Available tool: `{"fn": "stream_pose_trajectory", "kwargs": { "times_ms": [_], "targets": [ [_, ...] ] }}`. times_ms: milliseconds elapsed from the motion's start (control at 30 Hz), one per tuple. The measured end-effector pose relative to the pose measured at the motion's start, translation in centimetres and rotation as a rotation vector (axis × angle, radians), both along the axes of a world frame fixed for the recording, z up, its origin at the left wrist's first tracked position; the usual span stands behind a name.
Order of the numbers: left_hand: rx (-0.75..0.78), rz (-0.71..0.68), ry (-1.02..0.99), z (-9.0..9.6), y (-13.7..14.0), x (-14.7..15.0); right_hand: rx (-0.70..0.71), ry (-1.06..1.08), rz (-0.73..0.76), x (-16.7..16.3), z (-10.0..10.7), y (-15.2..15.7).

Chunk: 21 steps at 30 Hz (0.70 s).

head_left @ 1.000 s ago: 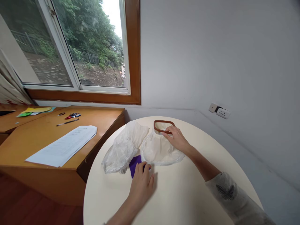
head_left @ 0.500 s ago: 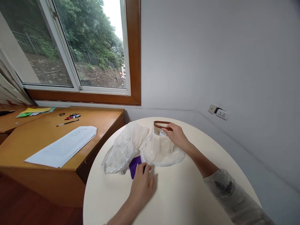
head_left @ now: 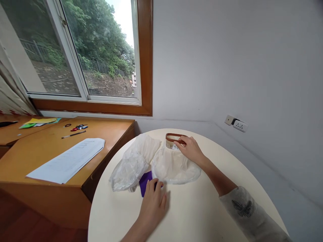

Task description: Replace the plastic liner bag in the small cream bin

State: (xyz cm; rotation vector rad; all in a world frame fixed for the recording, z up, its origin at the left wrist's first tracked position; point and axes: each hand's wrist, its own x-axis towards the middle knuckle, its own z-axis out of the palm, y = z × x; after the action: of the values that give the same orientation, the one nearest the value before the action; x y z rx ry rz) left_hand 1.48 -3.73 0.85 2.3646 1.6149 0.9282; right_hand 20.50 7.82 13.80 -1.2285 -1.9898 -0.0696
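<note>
My right hand (head_left: 190, 150) grips a brown rectangular ring (head_left: 174, 135) by its right front side, fingers and thumb closed on it. The ring sits over the narrow opening of a whitish, translucent bag-covered thing (head_left: 174, 168), which spreads wide at its lower end; something white with dark marks shows inside the opening. My left hand (head_left: 152, 203) rests low in front, fingers apart and slightly bent, at the edge of a flat purple piece (head_left: 144, 183). A dark bit shows beneath those fingertips, too covered to make out. Left of the ring lies a crumpled white plastic bag (head_left: 133, 164).
All this is on a round cream table (head_left: 191, 215) against the wall. To the left stands a wooden desk (head_left: 113, 126) with paper sheets (head_left: 70, 159), a pen (head_left: 73, 134), red-handled scissors (head_left: 74, 129) and coloured papers (head_left: 41, 121). A wall socket (head_left: 240, 125) is at right.
The view has tilted up a little, so everything sits slightly lower. Both hands keep nearly the same places, the right one still on the brown ring.
</note>
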Motion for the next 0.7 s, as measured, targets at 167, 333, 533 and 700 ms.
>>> {"fn": "stream_pose_trajectory", "kwargs": {
  "times_ms": [167, 333, 533, 700],
  "targets": [
    [-0.017, -0.004, -0.004, 0.1, 0.1, 0.0, 0.021, 0.033, -0.005, -0.1, 0.0, 0.2],
    [-0.023, -0.009, -0.002, 0.0, 0.1, 0.0, 0.034, 0.077, -0.029, -0.2, 0.0, 0.3],
    [-0.033, -0.003, -0.006, 0.1, 0.1, 0.0, 0.049, 0.105, -0.053, -0.3, -0.1, 0.5],
    [-0.038, -0.007, -0.004, 0.1, 0.2, 0.0, 0.124, 0.186, -0.086, -0.2, 0.9, 0.5]
  ]
}}
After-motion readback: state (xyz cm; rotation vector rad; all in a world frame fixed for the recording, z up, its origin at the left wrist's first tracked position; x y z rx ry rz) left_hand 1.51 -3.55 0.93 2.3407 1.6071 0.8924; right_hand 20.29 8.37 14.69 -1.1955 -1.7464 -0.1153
